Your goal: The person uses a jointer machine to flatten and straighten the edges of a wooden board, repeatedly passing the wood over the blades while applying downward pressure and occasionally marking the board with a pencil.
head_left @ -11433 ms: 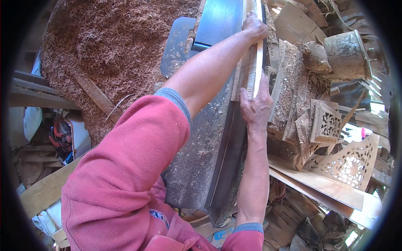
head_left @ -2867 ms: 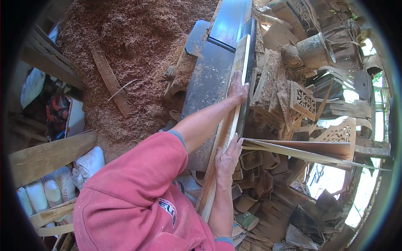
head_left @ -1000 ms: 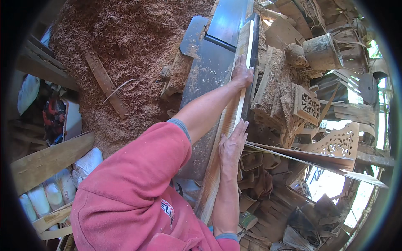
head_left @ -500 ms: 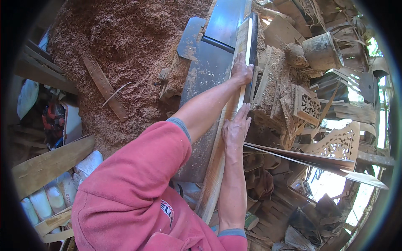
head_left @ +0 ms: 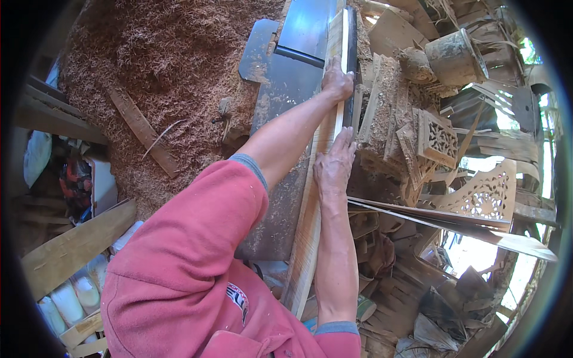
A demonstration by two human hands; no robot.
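A long pale wooden board [head_left: 309, 206] stands against the dark fence [head_left: 352, 51] of a jointer with a flat metal bed [head_left: 277, 107]. My left hand [head_left: 338, 82] is closed over the board farther along, just past the dark cutter slot [head_left: 299, 56]. Nearer to me, my right hand [head_left: 335, 164] straddles the same board, thumb on its left side and fingers reaching forward on the right. The palms hide part of the board's top edge. Its near end runs down beside my red sweater.
Reddish wood shavings [head_left: 161, 53] pile up left of the machine, with a loose plank [head_left: 142, 131] on them. To the right are a dusty bucket [head_left: 456, 58], a carved wood block [head_left: 437, 138] and thin cut-out panels [head_left: 477, 200] that jut toward my right forearm.
Both hands and the board have slid forward along the jointer, the left hand moving farther past the cutter slot. The whole view has also shifted slightly.
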